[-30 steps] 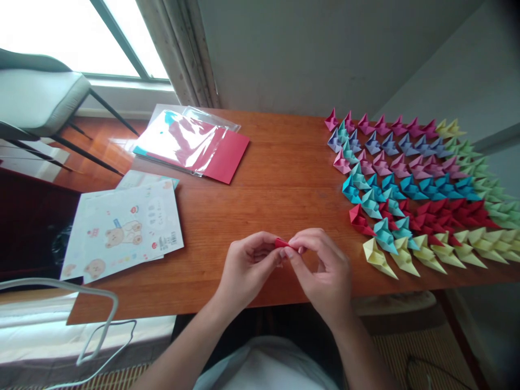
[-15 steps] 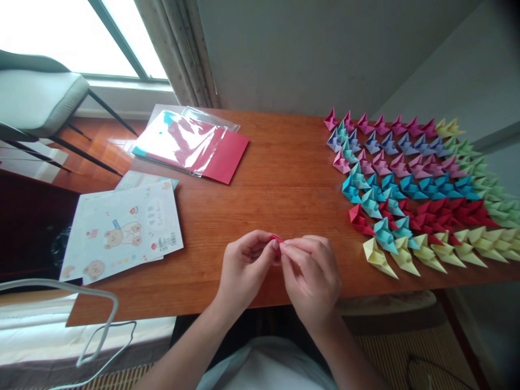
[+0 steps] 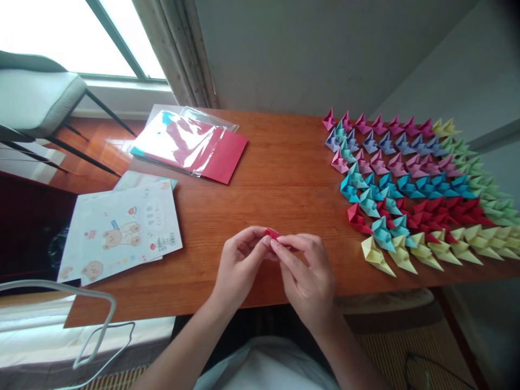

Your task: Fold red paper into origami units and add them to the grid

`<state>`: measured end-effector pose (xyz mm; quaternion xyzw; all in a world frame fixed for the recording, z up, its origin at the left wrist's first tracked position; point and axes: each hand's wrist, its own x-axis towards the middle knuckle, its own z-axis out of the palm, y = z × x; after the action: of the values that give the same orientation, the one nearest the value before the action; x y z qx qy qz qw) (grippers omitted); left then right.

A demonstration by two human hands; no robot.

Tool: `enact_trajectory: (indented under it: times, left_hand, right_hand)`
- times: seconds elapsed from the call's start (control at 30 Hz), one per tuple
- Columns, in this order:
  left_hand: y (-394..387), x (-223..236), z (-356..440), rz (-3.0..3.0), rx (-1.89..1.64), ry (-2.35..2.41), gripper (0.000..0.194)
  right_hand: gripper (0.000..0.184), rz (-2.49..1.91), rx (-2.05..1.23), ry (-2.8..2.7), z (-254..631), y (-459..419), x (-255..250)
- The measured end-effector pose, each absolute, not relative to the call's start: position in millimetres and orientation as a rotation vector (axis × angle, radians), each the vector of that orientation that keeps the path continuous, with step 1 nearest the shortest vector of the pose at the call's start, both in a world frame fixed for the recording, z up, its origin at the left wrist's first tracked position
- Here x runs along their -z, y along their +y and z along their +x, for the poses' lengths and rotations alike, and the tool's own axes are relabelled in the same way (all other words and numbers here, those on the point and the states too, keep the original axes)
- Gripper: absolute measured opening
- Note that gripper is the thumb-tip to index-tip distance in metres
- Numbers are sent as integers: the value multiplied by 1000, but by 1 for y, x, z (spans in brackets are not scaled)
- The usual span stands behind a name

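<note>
A small piece of folded red paper (image 3: 272,233) is pinched between my two hands over the front of the table. My left hand (image 3: 242,260) grips it from the left, thumb on top. From the right, my right hand (image 3: 307,265) holds it with thumb and fingertips. My fingers cover most of the paper, so its full shape is hidden. To the right stand rows of folded paper pieces; the closest are a red one (image 3: 359,220) and a pale yellow one (image 3: 377,257).
On the left lie a plastic-sleeved stack of red paper (image 3: 227,154) and white bear-printed sheets (image 3: 122,230). A white cable (image 3: 95,295) loops over the table's near left corner. A grey chair (image 3: 40,97) stands by the window. The wooden table (image 3: 280,179) ends just before my body.
Both hands have shifted slightly left with the red paper. My right fingertips have moved across it towards my left thumb, and more of its upper edge shows.
</note>
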<state>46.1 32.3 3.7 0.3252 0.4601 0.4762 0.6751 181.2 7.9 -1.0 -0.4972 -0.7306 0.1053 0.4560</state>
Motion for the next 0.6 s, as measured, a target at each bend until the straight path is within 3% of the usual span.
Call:
enact_trajectory:
  times: [0.2, 0.33, 0.47, 0.6]
  left_hand:
    - [33, -4, 42, 742, -1023, 975, 22]
    - [34, -4, 44, 741, -1014, 947, 24]
    - [31, -1, 46, 780, -1030, 987, 23]
    - [27, 6, 49, 899, -1044, 1011, 22]
  right_hand:
    - [21, -1271, -608, -1647, 190, 15, -6]
    - [19, -1221, -945, -1522, 202, 18, -8]
    - [12, -1328, -979, -1408, 210, 19, -7]
    - [18, -1399, -1011, -1456, 210, 19, -5]
